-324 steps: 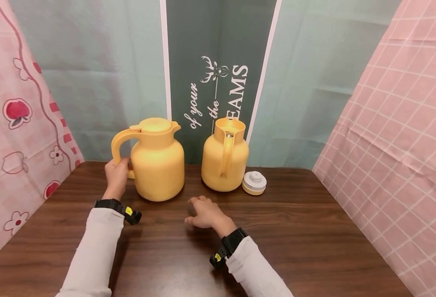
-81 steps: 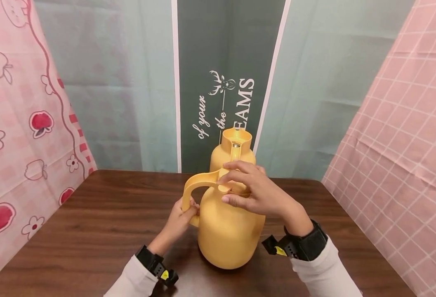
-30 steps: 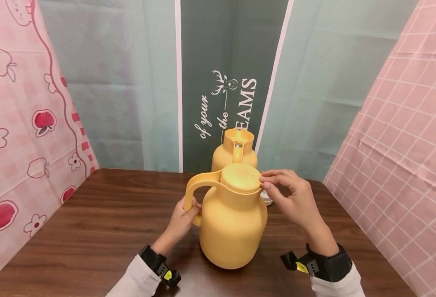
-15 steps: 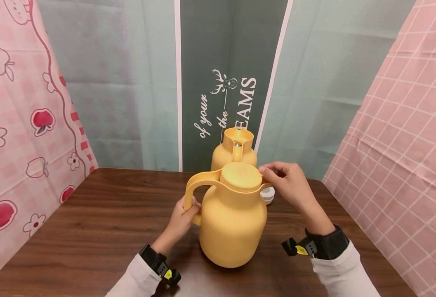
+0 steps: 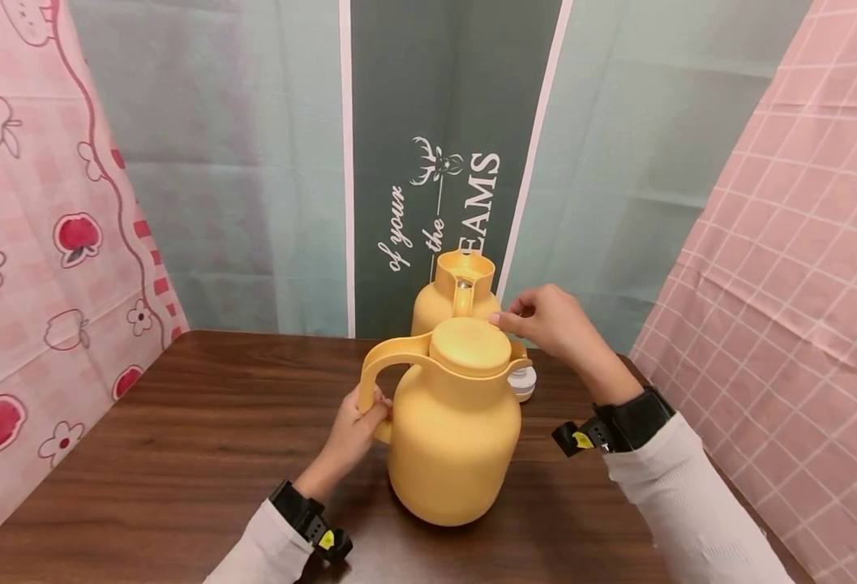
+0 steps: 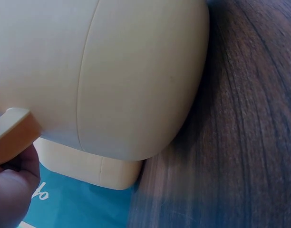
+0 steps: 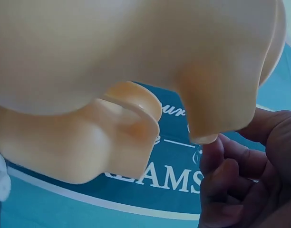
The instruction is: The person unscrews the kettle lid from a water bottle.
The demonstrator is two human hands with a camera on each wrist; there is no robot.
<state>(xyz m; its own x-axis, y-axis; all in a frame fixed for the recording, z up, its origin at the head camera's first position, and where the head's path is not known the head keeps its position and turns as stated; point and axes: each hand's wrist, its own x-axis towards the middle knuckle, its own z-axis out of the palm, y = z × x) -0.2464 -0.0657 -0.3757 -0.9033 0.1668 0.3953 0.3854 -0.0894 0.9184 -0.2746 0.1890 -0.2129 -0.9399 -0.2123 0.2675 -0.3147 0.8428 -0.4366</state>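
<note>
My left hand (image 5: 356, 426) grips the lower handle of a yellow thermos jug (image 5: 453, 454), which stands upright on the table with its round lid (image 5: 472, 345) on top. The jug's handle (image 5: 392, 350) points left and its spout right. At the lid's far right edge, my right hand (image 5: 555, 324) has its fingers curled and its thumb tip against the rim. In the right wrist view, the curled fingers lie close beside the spout (image 7: 221, 104); the exact contact is partly hidden. The left wrist view shows the jug's base and part of my left hand (image 6: 14, 194).
Directly behind stands a second yellow thermos jug (image 5: 443, 308), its mouth uncovered. A white-and-yellow stopper (image 5: 523, 385) lies to its right, partly hidden. The brown wooden table (image 5: 202, 438) is bounded by a green backdrop (image 5: 457, 81) and pink cloths at both sides.
The front jug has come from the back left to the near middle, my left hand on its handle throughout. Lately my right hand has moved from the spout round the lid's far edge.
</note>
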